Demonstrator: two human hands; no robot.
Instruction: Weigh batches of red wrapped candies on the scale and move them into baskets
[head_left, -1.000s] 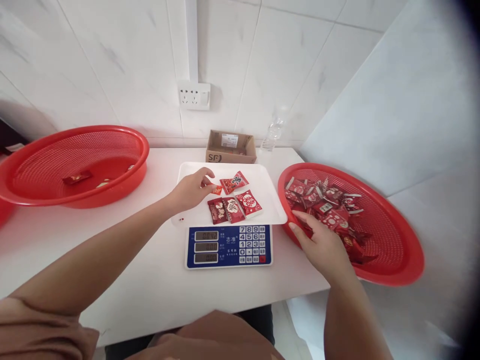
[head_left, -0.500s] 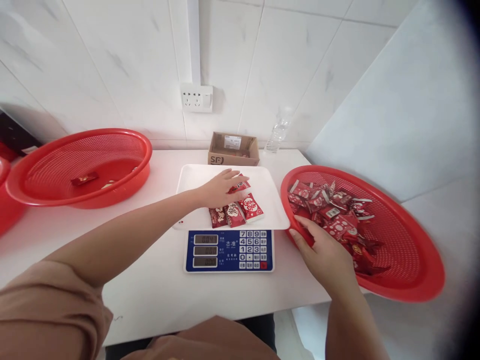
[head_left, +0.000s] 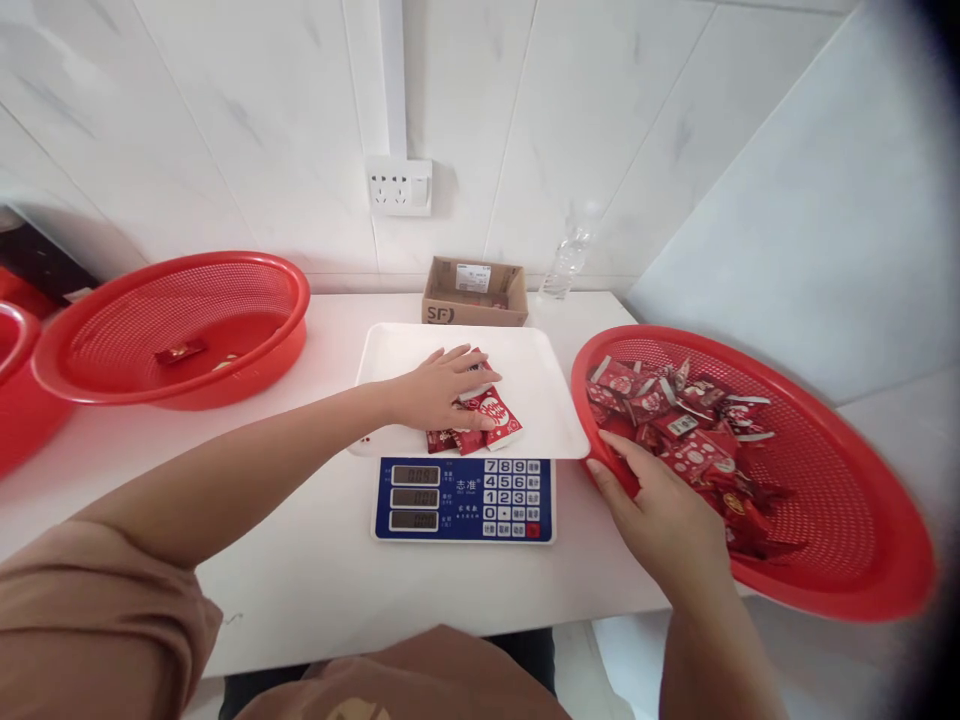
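My left hand lies palm down with fingers spread over several small red snack packets on the white tray of a digital scale. It covers part of them. Below the tray shows the scale's blue keypad panel, its dim digits hard to read. With thumb and fingers, my right hand grips the left rim of a red plastic basket. Inside that basket lies a heap of red and white wrapped packets. The basket tilts at the table's right edge.
Another red basket on the left holds a few packets. Behind the scale stand an open cardboard box and a clear plastic bottle. A wall socket is above the white table.
My left hand has pressed down onto the packets, covering more of them, with the fingers spread wider. My right hand keeps its hold on the basket rim. The view has shifted slightly.
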